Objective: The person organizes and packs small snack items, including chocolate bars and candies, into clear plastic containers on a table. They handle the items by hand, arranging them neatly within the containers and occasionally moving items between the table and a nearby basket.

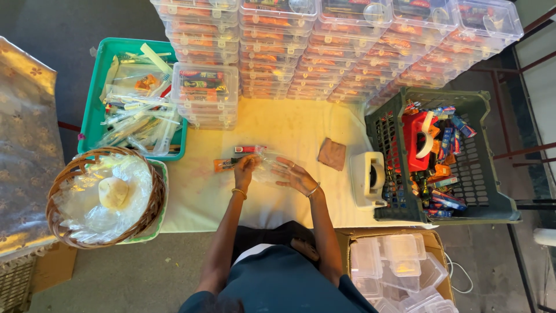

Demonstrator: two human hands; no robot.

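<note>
- wicker basket (62, 184) lined with clear plastic, at the bench's left edge;
- teal tray (92, 98) heaped with clear wrappers;
- stacked clear lidded boxes (347, 40) along the far side;
- dark green crate (492, 168) full of colourful packets;
- brown cloth (332, 154) on the bench;
- cardboard box (431, 237) of empty clear containers

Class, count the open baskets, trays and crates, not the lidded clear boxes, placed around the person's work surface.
3: a teal tray of clear packets at upper left, a wicker basket lined with plastic at lower left, and a dark slatted crate of colourful items at right. Others may lie out of frame.
</note>
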